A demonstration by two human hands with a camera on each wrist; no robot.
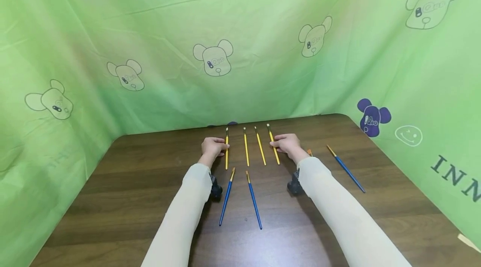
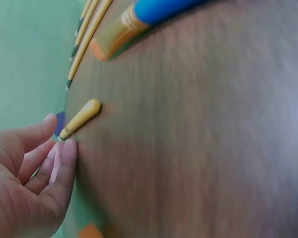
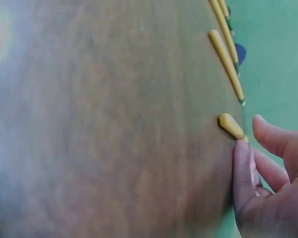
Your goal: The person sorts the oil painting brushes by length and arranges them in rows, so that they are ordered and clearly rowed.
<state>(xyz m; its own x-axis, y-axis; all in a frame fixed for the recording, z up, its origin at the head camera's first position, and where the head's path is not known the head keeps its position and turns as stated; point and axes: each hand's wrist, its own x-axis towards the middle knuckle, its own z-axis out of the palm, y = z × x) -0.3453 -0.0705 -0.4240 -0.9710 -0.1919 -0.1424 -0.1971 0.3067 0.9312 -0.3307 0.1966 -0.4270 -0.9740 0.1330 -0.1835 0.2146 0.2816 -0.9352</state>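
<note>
The left hand [image 1: 213, 147], thumb and fingers parted and gripping nothing, reaches the leftmost yellow paintbrush [image 1: 226, 160] at its three o'clock; the right hand [image 1: 287, 144], likewise parted, reaches the rightmost yellow paintbrush [image 1: 276, 156] at its nine o'clock. Between them two slim yellow paintbrushes [image 1: 246, 147] lie on the worktop [image 1: 150, 192]. Two blue paintbrushes [image 1: 254, 200] lie toward six o'clock, another blue paintbrush [image 1: 349, 173] at four o'clock from the right hand.

Four yellow brushes [image 1: 246, 147], flanked
The left hand [image 1: 213, 146] is placed at their nine o'clock, the right hand [image 1: 289, 144] at three.
</note>
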